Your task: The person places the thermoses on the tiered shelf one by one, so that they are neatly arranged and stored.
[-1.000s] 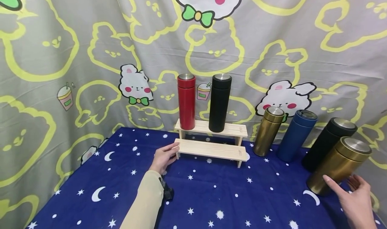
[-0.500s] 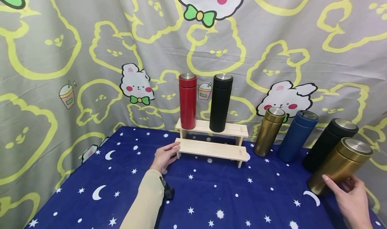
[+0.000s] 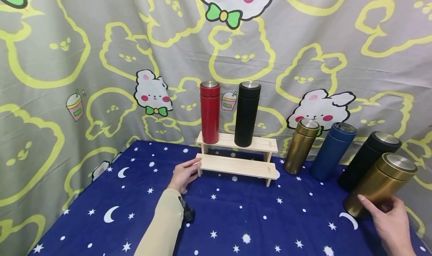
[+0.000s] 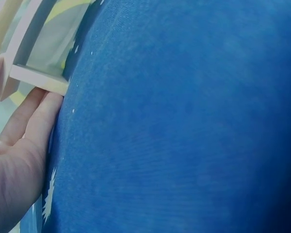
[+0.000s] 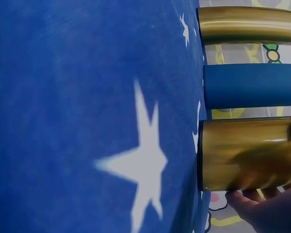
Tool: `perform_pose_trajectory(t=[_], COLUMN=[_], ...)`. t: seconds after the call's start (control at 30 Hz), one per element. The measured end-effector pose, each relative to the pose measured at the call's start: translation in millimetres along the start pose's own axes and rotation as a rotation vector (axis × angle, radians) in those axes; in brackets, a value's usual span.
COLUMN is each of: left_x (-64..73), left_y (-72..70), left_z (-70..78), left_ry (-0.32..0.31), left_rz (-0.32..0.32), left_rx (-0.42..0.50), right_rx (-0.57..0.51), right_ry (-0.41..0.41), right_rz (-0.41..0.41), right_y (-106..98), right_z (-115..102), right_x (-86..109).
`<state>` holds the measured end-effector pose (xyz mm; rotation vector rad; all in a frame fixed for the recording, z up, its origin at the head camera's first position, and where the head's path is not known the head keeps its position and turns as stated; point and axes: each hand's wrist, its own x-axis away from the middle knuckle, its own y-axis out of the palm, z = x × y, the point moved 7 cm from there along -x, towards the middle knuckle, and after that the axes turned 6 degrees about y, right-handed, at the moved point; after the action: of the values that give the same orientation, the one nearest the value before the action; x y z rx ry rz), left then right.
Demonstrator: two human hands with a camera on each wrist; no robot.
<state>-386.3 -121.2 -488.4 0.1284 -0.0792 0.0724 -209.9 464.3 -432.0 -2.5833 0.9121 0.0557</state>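
Note:
A two-step wooden rack [image 3: 236,166] stands on the table; a red thermos [image 3: 210,115] and a slim black thermos [image 3: 248,115] stand upright on its upper step. My left hand [image 3: 183,176] holds the left end of the lower step, with the thumb at the board and fingers against the leg in the left wrist view. At far right, my right hand [image 3: 391,220] grips the lower part of a large gold thermos [image 3: 379,184], its thumb in front and fingers partly hidden behind. The thermos's base appears to rest on the cloth in the right wrist view.
Beside the gripped thermos stand a wide black thermos [image 3: 368,158], a blue thermos [image 3: 332,152] and a smaller gold thermos [image 3: 300,149]. A dark blue star-patterned cloth [image 3: 135,226] covers the table. Behind hangs a grey cartoon-print curtain [image 3: 189,45].
My right hand has closed in slightly around the large gold thermos, shifting a little left. My left hand stays at the rack, and the bottles have not moved; the head view has shifted slightly.

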Motion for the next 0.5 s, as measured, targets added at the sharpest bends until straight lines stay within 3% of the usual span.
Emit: perform_pose_trajectory(t=[0.5], left_x=[-0.3], left_y=[-0.2], left_z=[0.5], left_ry=[-0.008], left_rz=[0.0], left_rx=[0.001], right_rx=[-0.018], right_ry=[-0.068], right_rz=[-0.07], right_y=[4], right_z=[-13], right_x=[1.7])
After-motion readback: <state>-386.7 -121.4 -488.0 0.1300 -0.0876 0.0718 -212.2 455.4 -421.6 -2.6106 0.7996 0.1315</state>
